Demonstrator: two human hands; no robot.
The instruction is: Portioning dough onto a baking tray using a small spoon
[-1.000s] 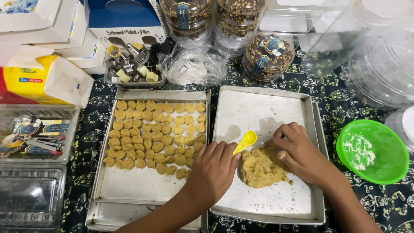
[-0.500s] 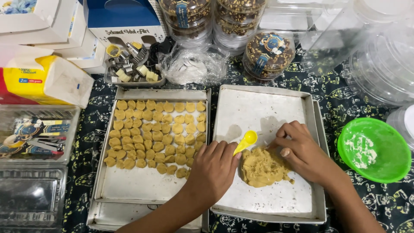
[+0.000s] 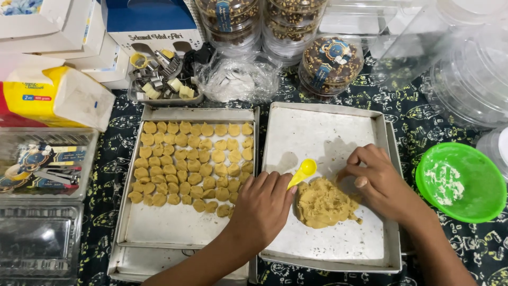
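Tabletop (image 3: pixel 413 114): dark patterned cloth | left hand (image 3: pixel 262 209) grip clenched on yellow spoon (image 3: pixel 302 172), bowl up beside dough lump (image 3: pixel 323 202) | right hand (image 3: pixel 378 177) fingertips pinching dough edge | right tray (image 3: pixel 317 132) holds dough; left tray (image 3: pixel 174 228) holds shaped pieces (image 3: pixel 193 161) in rows.

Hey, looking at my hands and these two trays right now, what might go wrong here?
1. The left hand holds the yellow spoon right over the seam between trays; it might brush the nearest dough pieces on the left tray and flatten them.
2. The dough mound sits near the right tray's front edge, so crumbs pinched off by the right hand may scatter.
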